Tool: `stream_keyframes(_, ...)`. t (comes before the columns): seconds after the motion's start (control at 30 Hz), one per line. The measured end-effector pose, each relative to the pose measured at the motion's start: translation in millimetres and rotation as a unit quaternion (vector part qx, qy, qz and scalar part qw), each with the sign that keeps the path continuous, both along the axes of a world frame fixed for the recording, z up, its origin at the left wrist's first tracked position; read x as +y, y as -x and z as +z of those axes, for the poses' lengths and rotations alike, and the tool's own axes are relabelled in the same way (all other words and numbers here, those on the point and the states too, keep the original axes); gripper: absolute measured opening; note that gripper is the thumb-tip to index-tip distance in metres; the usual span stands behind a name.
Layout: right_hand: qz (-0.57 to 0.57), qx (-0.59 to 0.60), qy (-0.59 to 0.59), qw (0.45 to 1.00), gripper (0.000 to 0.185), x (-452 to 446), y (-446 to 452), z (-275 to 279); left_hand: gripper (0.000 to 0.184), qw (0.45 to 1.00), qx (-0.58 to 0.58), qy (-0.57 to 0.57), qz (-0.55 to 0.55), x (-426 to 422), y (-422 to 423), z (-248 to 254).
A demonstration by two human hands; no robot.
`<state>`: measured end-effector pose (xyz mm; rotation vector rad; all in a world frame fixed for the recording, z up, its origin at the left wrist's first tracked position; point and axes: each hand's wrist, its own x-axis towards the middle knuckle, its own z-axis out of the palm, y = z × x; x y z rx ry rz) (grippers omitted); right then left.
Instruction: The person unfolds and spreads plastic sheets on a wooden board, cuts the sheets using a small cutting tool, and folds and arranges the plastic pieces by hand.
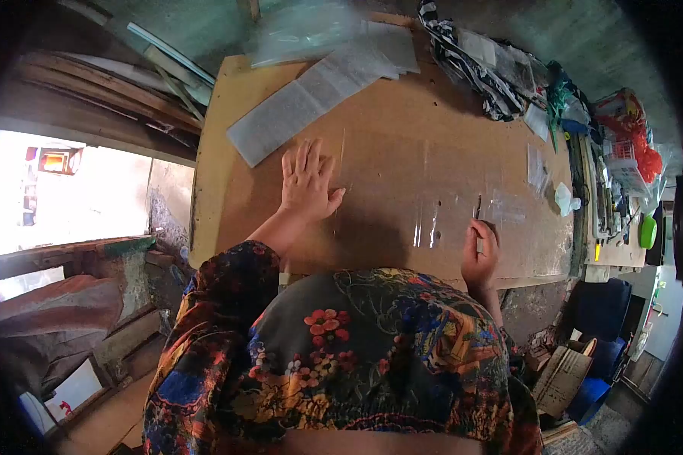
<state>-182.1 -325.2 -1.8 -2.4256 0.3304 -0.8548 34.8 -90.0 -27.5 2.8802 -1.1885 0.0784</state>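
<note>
My left hand (309, 180) lies flat with its fingers spread, at the left edge of a clear plastic sheet (383, 178) on the brown board table. My right hand (481, 254) is closed around a thin dark pen-like tool (478, 205), whose tip points away from me; its exact kind is too small to make out. Shiny creases run across the clear plastic near the right hand. Just beyond my left hand rests a stack of whitish translucent sheets (303, 106), lying at a slant.
Clear plastic bags (303, 34) lie at the table's far edge. Black-and-white striped cloth (482, 72) is heaped at the far right. A small whitish translucent object (563, 199) sits near the right edge, with a basket (624, 159) and a green item (648, 232) beyond.
</note>
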Motion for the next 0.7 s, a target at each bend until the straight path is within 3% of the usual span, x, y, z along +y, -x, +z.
stream_keyframes(0.03, 0.001, 0.001, 0.000, 1.000, 0.016, 0, -2, 0, 0.049, 1.000, 0.001, 0.000, 0.001, 1, -2, 0)
stream_keyframes(0.1, 0.016, -0.011, 0.011, 1.000, 0.016, -1, -4, -1, 0.049, 0.993, 0.041, 0.034, -0.102, 4, -6, 0)
stream_keyframes(0.2, 0.021, -0.005, -0.005, 1.000, 0.016, 1, -5, 3, 0.046, 0.991, 0.088, -0.014, -0.101, 7, -12, -6)
stream_keyframes(0.63, 0.088, 0.054, -0.061, 0.993, 0.020, 19, -25, 8, 0.046, 0.997, 0.078, 0.011, -0.017, 6, 8, -17)
stream_keyframes(0.7, 0.089, 0.113, -0.127, 0.982, 0.022, 30, -38, 14, 0.048, 0.997, 0.074, 0.000, -0.018, 6, 9, -14)
